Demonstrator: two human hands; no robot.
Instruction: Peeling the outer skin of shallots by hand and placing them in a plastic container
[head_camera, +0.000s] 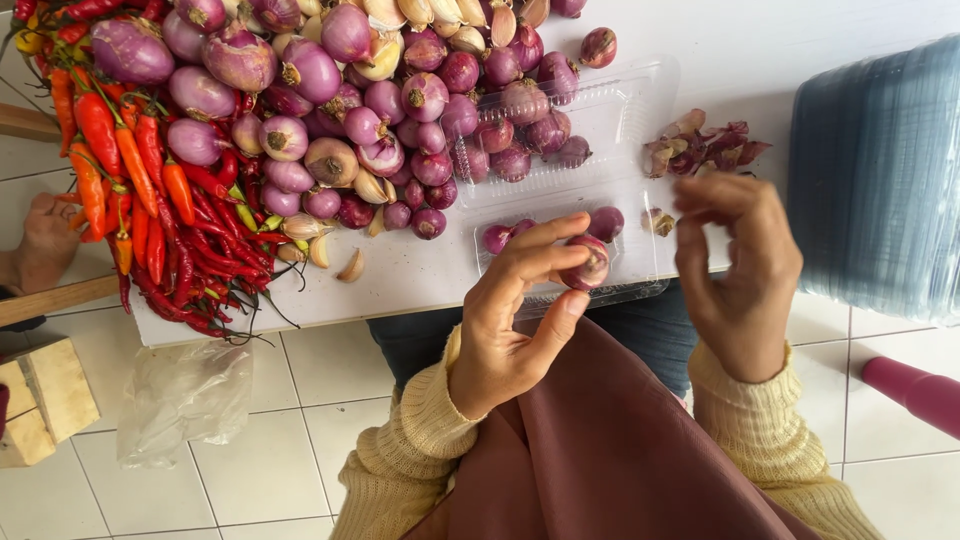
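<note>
My left hand (515, 315) holds a small red shallot (588, 266) between thumb and fingertips, just over the near half of an open clear plastic clamshell tray (640, 130). My right hand (738, 270) hovers beside it, fingers curled together, pinching a small bit of peel near the tray's right side. Two shallots (605, 222) lie in the near half of the tray; several more fill the far half (525, 135). A small heap of dry shallot skins (705, 145) lies past the tray.
A big pile of shallots (300, 100) and garlic cloves covers the white board (420, 275), with red and orange chillies (150, 200) at its left. A stack of bluish plastic trays (880, 170) stands right. A plastic bag (180, 400) and wood blocks (40, 400) lie on the tiled floor.
</note>
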